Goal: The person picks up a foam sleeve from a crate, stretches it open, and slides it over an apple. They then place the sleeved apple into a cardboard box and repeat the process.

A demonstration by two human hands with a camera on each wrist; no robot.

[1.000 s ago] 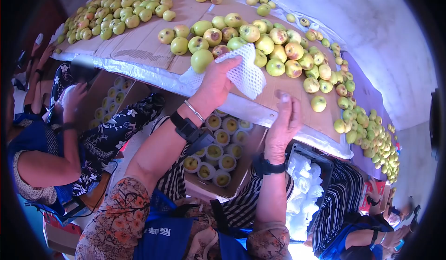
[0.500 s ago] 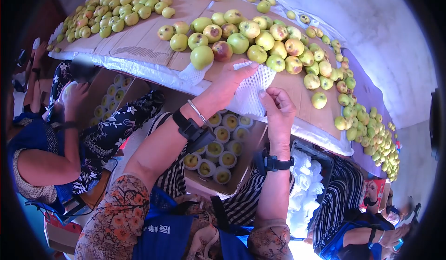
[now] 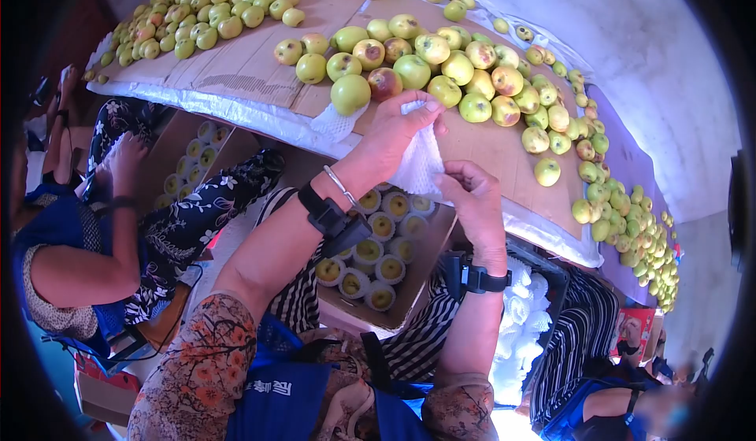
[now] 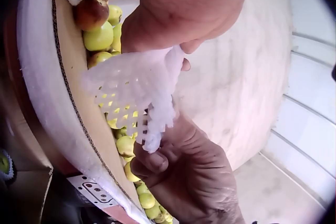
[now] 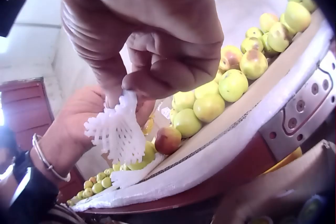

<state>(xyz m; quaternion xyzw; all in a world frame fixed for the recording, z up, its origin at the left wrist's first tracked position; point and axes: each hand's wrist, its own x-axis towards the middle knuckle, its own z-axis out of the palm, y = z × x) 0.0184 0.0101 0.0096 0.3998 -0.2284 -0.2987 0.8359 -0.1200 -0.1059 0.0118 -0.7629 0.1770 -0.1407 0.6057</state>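
Note:
A white foam fruit net (image 3: 420, 161), flattened and flared at one end, hangs between my two hands over the table's front edge. My left hand (image 3: 394, 134) pinches its upper end between thumb and fingers. With thumb and fingertips my right hand (image 3: 476, 205) pinches the other edge; the right wrist view shows the net (image 5: 119, 129) bunched at those fingertips. Just beyond the left hand, a large green apple (image 3: 350, 94) sits against a second foam net (image 3: 339, 124) on the cardboard. A browned apple (image 3: 385, 83) lies beside it.
Loose apples (image 3: 480, 83) are heaped along the cardboard-covered table (image 3: 260, 83). Below its edge, a carton (image 3: 409, 299) holds apples in foam nets. A dark crate (image 3: 524, 315) of white nets stands right of my lap. Other people (image 3: 79, 276) sit on both sides.
My right hand came in from apart and took hold of the net's edge. My left hand shifted slightly, and the net left the table's apples and now hangs between both hands.

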